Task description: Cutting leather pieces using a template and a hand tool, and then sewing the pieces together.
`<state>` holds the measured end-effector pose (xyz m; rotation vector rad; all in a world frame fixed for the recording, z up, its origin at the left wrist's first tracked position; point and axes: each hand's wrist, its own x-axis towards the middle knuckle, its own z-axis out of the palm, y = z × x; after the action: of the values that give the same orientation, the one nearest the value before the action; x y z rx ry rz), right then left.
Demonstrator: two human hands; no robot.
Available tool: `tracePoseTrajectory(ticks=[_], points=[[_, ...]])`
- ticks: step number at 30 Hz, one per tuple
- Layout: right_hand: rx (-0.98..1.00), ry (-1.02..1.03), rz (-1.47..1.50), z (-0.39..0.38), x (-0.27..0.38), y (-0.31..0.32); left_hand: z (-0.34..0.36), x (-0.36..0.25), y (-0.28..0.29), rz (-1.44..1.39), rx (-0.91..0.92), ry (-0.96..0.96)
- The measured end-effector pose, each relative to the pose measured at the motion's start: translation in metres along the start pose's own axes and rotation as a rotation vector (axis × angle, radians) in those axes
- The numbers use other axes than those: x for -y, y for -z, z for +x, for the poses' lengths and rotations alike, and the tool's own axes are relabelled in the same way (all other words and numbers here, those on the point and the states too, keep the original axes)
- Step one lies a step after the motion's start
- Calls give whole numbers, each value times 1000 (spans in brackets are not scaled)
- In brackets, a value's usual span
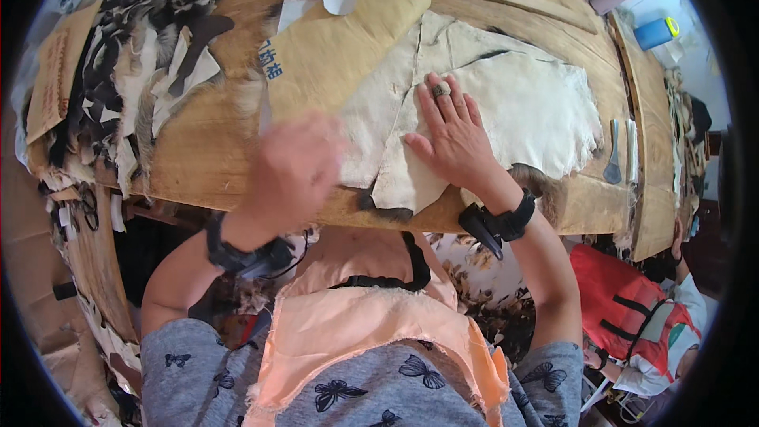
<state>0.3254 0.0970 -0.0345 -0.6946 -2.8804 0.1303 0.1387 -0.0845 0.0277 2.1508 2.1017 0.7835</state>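
Pale hide (526, 103) lay on the wooden bench (190, 150) before the wearer, long axis running left to right, ragged end toward the wearer's right. Surface creamy, matte, suede-like; a seam crossed its left part. Right hand (457, 130) rested palm-down on it, fingers slightly fanned, thumb out, grey band on one finger. Left hand (300, 160) blurred near tan, angular paper (348, 55); couldn't tell its fingers' state.

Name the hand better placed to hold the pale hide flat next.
Likely the right hand: it lies spread, palm down, on the pale hide. The left hand is blurred and nearer the tan sheet; its grip is unclear.
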Motion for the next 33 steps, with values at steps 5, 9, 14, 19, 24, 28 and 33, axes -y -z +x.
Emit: tracePoseTrajectory(ticks=[5, 9, 14, 19, 24, 28, 33], points=[[-33, -31, 104, -2, -1, 25, 28, 84, 5, -172, -262, 720], [-196, -112, 323, -26, -19, 63, 25, 92, 6, -831, -261, 1005], [-273, -312, 294, -79, -47, 83, 21, 101, 13, -1295, -157, 899], [-304, -468, 234, -115, -63, 91, 37, 30, 18, -1169, 77, 646], [-294, -541, 315, -117, -59, 95, 62, -13, -13, -661, 393, -11], [-343, -437, 212, -116, -58, 88, 60, -1, -45, -546, 440, -9], [-344, -501, 285, -123, -62, 85, 77, -11, -43, -447, 503, -58]])
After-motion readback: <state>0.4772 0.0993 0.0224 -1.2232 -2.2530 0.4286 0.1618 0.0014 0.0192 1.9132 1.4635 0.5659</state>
